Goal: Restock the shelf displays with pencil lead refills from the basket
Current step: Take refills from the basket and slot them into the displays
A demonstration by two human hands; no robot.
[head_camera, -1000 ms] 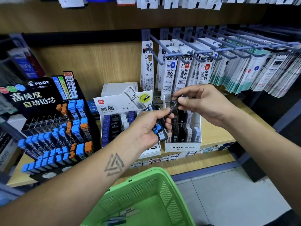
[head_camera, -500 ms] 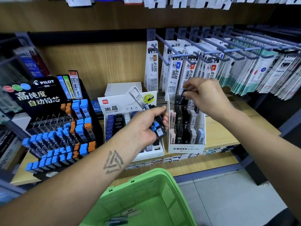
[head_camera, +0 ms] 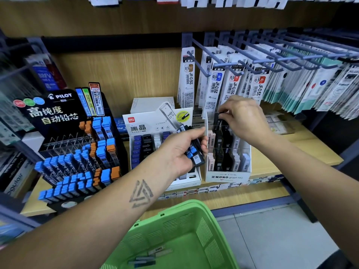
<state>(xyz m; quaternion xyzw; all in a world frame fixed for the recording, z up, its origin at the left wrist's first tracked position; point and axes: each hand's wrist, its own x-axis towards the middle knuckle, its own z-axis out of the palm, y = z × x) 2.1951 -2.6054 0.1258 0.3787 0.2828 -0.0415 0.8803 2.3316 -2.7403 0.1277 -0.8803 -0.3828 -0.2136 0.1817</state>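
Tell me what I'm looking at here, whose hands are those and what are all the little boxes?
The camera sits on a person's head in a shop, looking down, so you see their own arms. The left hand holds a bunch of pencil lead cases. The right hand pinches one black case at the top of the white MONO display box. Beside it stand a white Deli box and a black Pilot rack of blue and orange cases. The green basket below holds a few more refills.

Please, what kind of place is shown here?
Most likely a stationery shop aisle: a Pilot lead display, pen refill packs hanging on hooks, and a green basket below the shelf.
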